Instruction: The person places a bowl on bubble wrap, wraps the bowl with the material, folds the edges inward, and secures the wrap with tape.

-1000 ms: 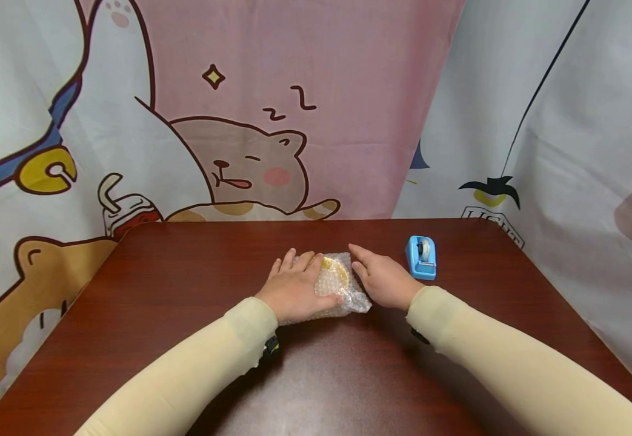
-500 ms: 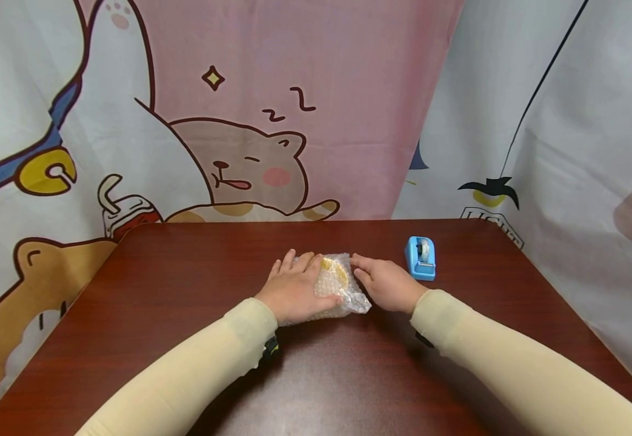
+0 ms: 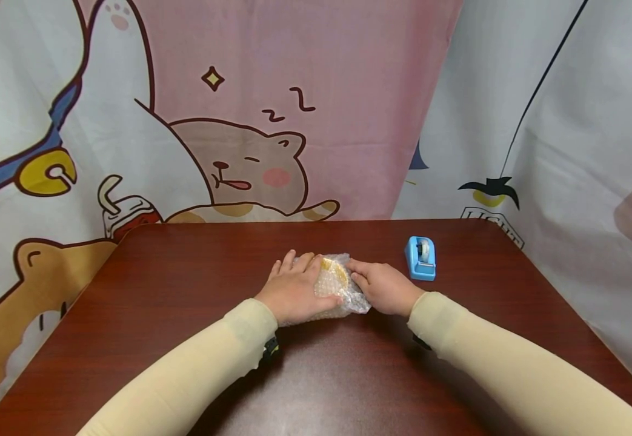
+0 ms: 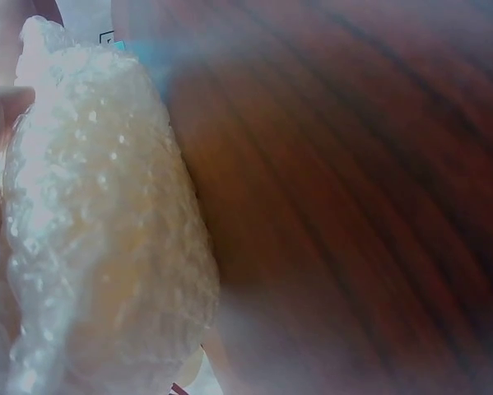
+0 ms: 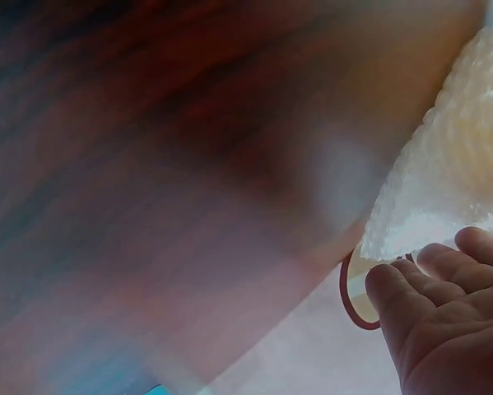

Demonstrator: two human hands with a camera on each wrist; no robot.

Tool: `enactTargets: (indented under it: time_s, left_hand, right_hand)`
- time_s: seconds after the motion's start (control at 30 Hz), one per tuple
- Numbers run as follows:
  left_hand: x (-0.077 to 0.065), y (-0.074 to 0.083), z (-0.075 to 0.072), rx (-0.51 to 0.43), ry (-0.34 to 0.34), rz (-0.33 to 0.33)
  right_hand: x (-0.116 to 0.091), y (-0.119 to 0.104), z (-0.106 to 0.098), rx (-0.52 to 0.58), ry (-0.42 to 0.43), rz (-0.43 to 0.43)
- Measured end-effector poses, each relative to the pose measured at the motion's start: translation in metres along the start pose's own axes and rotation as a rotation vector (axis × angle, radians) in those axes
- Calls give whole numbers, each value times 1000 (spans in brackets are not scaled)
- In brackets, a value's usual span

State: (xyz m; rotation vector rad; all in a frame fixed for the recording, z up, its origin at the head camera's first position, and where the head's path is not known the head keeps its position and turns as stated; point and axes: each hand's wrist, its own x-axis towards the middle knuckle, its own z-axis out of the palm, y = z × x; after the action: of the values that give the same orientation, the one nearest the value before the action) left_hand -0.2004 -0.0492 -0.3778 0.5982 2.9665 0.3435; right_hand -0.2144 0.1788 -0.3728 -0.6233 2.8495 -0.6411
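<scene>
Since a second ago, the right hand [image 3: 386, 287] has shifted slightly nearer and in against the right end of the bubble-wrapped parcel [image 3: 331, 286], while the left hand has hardly moved. From the left, the left hand [image 3: 291, 292] lies palm down with fingers spread straight, pressing on the parcel without gripping it. The parcel sits mid-desk [image 3: 185, 260], apparently longest left to right, though that hand hides its left end; a yellow shape [image 3: 343, 274] shows through the film. Its loose right end [image 3: 357, 301] lies directly left of the right hand, clearly the nearer one to it. That hand's fingers are loosely extended, tips at the edge, seemingly grasping nothing. Farther right and far stands the blue tape dispenser [image 3: 420, 258].
</scene>
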Motion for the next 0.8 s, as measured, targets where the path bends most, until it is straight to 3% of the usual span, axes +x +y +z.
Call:
enactTargets:
  time_s: [0.33, 0.63, 0.8]
  left_hand:
    - [0, 0, -2, -7, -21, 16]
    - [2, -1, -6, -31, -36, 58]
    - [6, -3, -9, 18, -34, 116]
  right_hand:
    - [-3, -3, 6, 22, 2, -19]
    - [-4, -7, 8, -57, 13, -101]
    - [-4, -7, 6, -105, 5, -149]
